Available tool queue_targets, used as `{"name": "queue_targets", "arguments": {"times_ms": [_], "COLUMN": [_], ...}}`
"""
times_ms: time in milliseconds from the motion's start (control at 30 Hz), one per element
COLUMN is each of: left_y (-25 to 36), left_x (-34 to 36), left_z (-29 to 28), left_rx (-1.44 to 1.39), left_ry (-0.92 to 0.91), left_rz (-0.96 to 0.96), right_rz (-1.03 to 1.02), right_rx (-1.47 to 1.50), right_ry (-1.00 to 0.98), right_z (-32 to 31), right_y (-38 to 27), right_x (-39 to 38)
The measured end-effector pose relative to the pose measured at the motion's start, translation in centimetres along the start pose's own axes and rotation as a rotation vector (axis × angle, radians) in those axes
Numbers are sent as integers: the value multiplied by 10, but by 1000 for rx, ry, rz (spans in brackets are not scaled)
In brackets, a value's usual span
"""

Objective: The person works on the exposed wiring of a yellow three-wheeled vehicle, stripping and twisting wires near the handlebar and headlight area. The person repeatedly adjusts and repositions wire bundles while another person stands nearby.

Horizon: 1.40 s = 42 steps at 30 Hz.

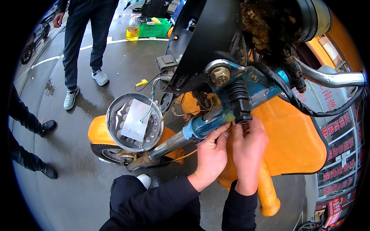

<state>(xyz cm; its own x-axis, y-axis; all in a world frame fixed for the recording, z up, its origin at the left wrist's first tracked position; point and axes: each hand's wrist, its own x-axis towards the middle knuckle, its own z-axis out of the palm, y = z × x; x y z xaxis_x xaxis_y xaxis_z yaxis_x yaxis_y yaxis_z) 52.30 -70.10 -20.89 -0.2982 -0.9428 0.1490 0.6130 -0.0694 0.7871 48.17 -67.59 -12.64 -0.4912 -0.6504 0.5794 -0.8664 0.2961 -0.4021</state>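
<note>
Both hands meet under the blue, worn front fork [202, 125] of an orange motorcycle. My left hand [213, 156] is closed in a pinch, its fingertips close to the fork tube. Beside it my right hand [249, 152] is closed too, directly below a black ribbed rubber part [239, 99]. Whatever lies between the fingertips is hidden. A thin orange wire [187, 155] runs toward my left hand from the lower fork. Left of the fork, a round headlight [135, 122] with a silver plate hangs by thin wires over the orange front fender [98, 130].
A black cowl [204, 42] and chrome handlebar [333, 78] overhang my hands. An orange body panel [289, 134] is at the right, an orange tube [268, 194] below it. Two people stand at the left. A green basket [155, 29] and yellow-liquid jug [132, 33] sit behind.
</note>
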Motion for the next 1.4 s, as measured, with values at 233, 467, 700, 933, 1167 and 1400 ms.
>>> {"name": "queue_targets", "arguments": {"times_ms": [233,467,700,933,1167,1400], "left_y": [-1,22,11,4,13,29], "left_x": [3,-2,-9,-9,-5,-7], "left_z": [-4,-14,-22,-26,-16,-21], "left_rx": [35,357,457,301,57,373], "left_ry": [16,-97,-161,-201,-193,-223], "left_rz": [-141,-115,129,-73,-189,-135], "right_rz": [-121,14,-31,-51,-229,242], "right_rx": [-165,88,-44,80,-33,494], "right_ry": [-63,0,75,93,60,-84], "right_z": [6,6,0,-7,-3,-2], "right_y": [-7,0,-1,-13,8,5], "right_x": [2,-9,1,3,10,-5]}}
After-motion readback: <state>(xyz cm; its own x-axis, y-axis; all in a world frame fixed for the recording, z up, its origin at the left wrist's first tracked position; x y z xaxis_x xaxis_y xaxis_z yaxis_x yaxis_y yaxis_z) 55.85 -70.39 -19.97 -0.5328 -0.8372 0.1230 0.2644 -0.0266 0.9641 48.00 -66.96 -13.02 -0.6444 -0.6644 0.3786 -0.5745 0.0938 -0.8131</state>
